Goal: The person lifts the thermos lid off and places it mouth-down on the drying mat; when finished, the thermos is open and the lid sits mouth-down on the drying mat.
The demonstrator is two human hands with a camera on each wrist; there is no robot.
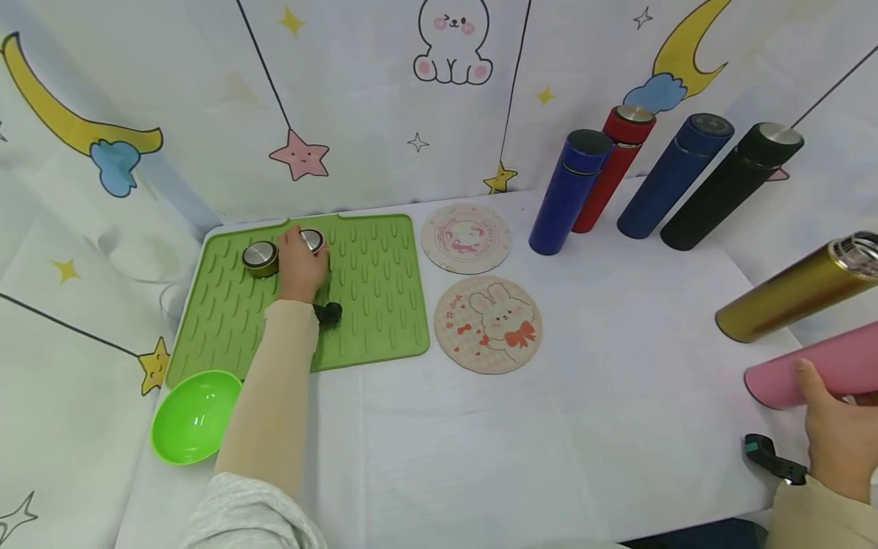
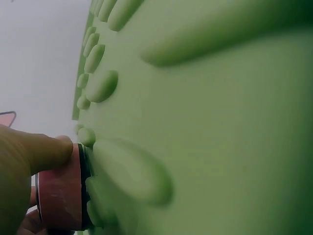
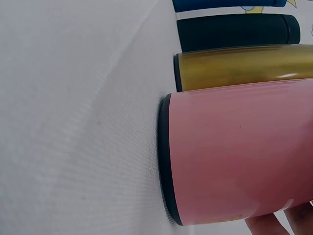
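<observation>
On the green drying mat, my left hand grips a pink bottle lid with a silvery top. In the left wrist view the lid's dark rim sits right at the mat's raised bumps, thumb and fingers around its side. A gold lid lies just left of that hand. Over at the right table edge, my right hand holds a pink thermos bottle around its body. The bottle's dark base is against the white cloth; its top is out of frame. Beside it stands a lidless gold thermos bottle.
A blue bottle, a red bottle, another blue bottle and a black bottle stand capped at the back right. Two round coasters lie mid-table. A green bowl stands at the mat's front left corner.
</observation>
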